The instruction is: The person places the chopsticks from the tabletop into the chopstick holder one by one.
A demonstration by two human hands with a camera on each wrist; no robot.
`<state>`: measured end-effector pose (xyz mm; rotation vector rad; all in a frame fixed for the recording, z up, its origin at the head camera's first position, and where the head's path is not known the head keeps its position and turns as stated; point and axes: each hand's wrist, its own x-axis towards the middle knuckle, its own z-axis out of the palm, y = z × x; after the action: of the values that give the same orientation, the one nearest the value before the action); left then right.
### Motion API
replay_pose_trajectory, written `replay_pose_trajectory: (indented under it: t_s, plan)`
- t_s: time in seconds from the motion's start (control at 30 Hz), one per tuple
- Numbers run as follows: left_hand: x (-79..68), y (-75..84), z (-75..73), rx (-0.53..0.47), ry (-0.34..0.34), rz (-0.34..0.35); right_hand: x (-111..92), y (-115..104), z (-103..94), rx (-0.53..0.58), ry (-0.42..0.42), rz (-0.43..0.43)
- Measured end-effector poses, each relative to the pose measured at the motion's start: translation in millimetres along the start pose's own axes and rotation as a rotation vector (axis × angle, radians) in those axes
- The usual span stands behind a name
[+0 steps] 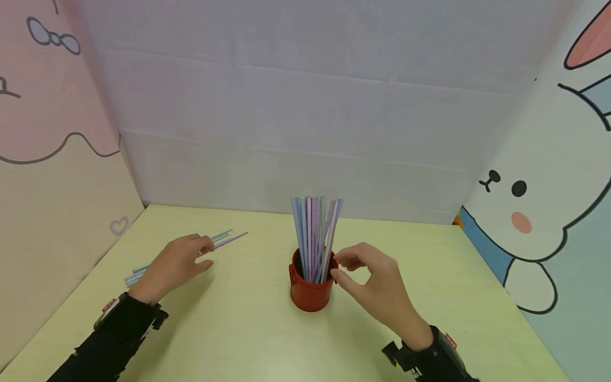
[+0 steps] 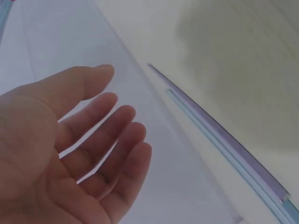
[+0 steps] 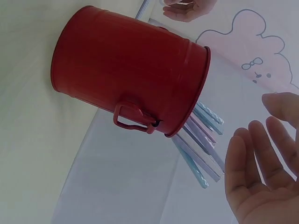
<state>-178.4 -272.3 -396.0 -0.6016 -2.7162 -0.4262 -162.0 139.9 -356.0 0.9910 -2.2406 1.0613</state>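
A small red metal bucket stands upright on the table, holding a bunch of slim straw-like pastel sticks in blue, purple, pink and green. Just right of its rim is my right hand, fingers loosely curved and nothing in them. In the right wrist view a small side handle shows on the bucket. On the left, my left hand hovers over several loose sticks and hides their middle. The left wrist view shows that palm empty, with purple and blue sticks beyond the fingers.
The pale yellow table backs onto a whitish sheet wall. Printed panels close off both sides, a pink and cream one at left and one with a white cartoon animal at right.
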Motion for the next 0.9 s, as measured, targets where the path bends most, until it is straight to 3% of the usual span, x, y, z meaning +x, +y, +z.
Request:
replay_pose_trajectory:
  t_s: [0.17,0.3,0.53,0.9]
  plan:
    - [-16.7,-29.0,-3.4,0.075,-0.036,-0.057,-8.2,-5.5,-0.7,-0.015,-0.064,-0.060]
    - [-27.5,-41.7,-1.8,0.109,-0.040,-0.078,-13.1,-6.7,1.5,-0.005,-0.071,-0.110]
    - [-35.1,-48.6,1.0,0.127,-0.032,-0.137,-19.9,-6.4,4.9,0.012,-0.070,-0.136]
    - [-35.4,-54.6,2.0,0.039,-0.125,-0.156,-25.6,-3.1,7.3,0.026,-0.073,-0.140]
